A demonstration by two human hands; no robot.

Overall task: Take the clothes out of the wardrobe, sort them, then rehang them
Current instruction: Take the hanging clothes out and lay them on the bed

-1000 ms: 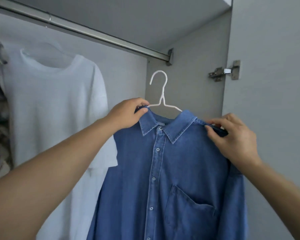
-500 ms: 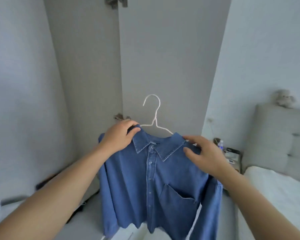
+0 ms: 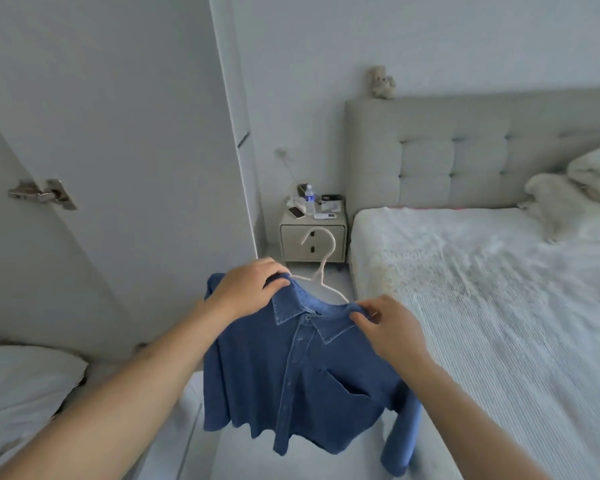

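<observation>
A blue denim shirt (image 3: 291, 372) hangs on a white wire hanger (image 3: 323, 265), held in the air in front of me between the wardrobe and the bed. My left hand (image 3: 246, 289) grips the shirt's left shoulder at the collar. My right hand (image 3: 388, 327) pinches the right shoulder beside the collar. The hanger's hook sticks up free, touching nothing. The shirt's front, buttons and chest pocket face me, and a sleeve dangles at the lower right.
The open wardrobe door (image 3: 136, 168) with a metal hinge (image 3: 40, 194) stands at the left. A bed (image 3: 499, 306) with a white cover fills the right side. A bedside table (image 3: 312, 233) with small items stands behind the shirt. White cloth (image 3: 18, 386) lies at the lower left.
I have turned from the wardrobe toward the bed, carrying the denim shirt on its hanger away from the rail. Both hands keep the same hold on the shoulders.
</observation>
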